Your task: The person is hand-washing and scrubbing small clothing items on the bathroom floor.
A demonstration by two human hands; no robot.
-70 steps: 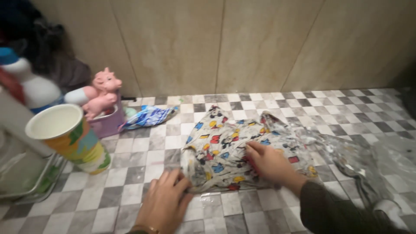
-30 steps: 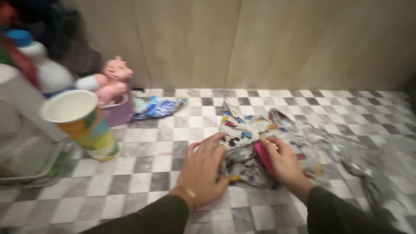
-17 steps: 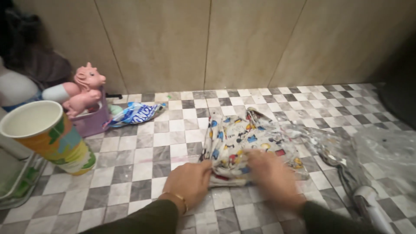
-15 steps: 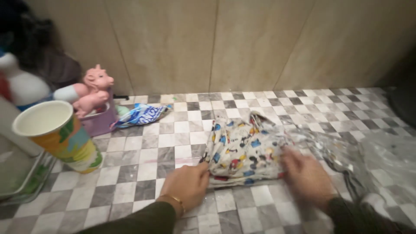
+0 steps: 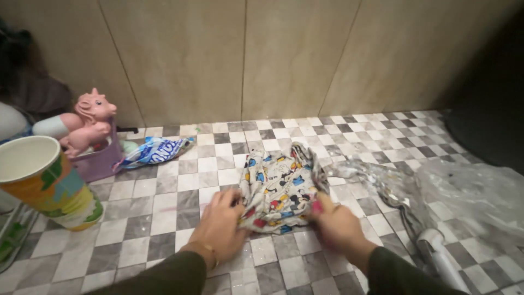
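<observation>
Printed cloth pinched at near corners — both hands palm-down, fingers curled.

Your 2 hands flank the folded cloth on the tiled counter: left hand at its left edge, right hand at its right. A clear plastic bag lies right; paper cup far left, toy behind it.
</observation>
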